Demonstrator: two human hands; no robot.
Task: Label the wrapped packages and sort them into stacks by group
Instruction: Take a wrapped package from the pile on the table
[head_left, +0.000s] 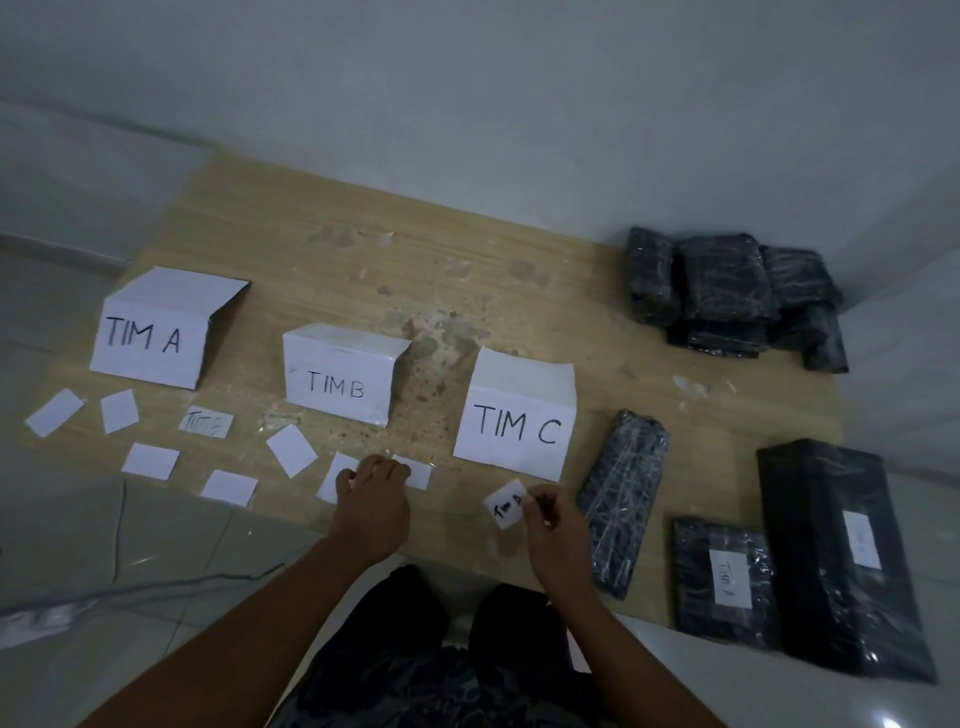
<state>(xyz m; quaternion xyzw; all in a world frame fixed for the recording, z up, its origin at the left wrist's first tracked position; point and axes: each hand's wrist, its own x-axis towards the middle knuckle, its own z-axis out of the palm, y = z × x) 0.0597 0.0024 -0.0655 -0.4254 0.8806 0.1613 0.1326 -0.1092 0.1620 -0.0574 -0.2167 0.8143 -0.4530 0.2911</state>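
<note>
One slip (505, 503) reading "TIM A" is being pinched in the right hand (550, 525), tilted, long side running from 7 to 1 o'clock. Labelling is underway; next it needs sticking on the bare roll (621, 499) at 3 o'clock. Left hand (371, 499) is pressing down on blank slips (332, 480) at 9 o'clock.

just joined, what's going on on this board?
A person is labelling black wrapped packages. The right hand holds a handwritten paper slip; the left hand rests on blank slips near the TIM C sign. Two packages at right already carry labels; the pile at the back shows none.
</note>
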